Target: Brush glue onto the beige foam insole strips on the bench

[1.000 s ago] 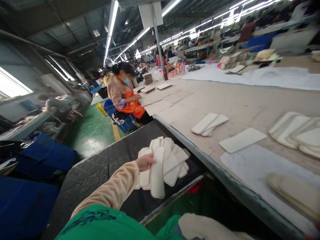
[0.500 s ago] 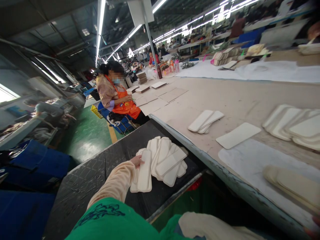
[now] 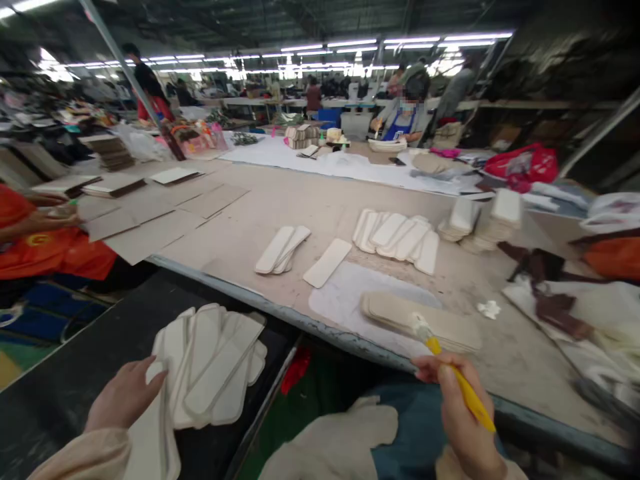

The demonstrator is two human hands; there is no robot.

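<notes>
My left hand [image 3: 124, 398] lies with fingers loosely stretched on the edge of a pile of cream oblong pads [image 3: 213, 363] spread on a black side table [image 3: 60, 380]. One pad [image 3: 155, 430] lies under its fingers. My right hand [image 3: 460, 417] is closed round a yellow-handled brush [image 3: 450, 367]. The brush's whitish head rests at a stack of tan oblong pieces [image 3: 420, 320] on a white sheet [image 3: 350, 300] near the front edge of the big work table [image 3: 300, 207].
More cream pads lie in groups on the table: [image 3: 283, 250], [image 3: 327, 262], [image 3: 397, 233]. Cardboard sheets [image 3: 150, 227] cover the left part. A person in orange [image 3: 45, 243] sits at left. Another person [image 3: 403, 117] works at the far side. Stacked pads [image 3: 483, 223] and dark straps [image 3: 543, 293] lie right.
The camera has swung right, bringing the work table and my right hand with the brush into view. My left hand has set the pad down at the pile and rests open.
</notes>
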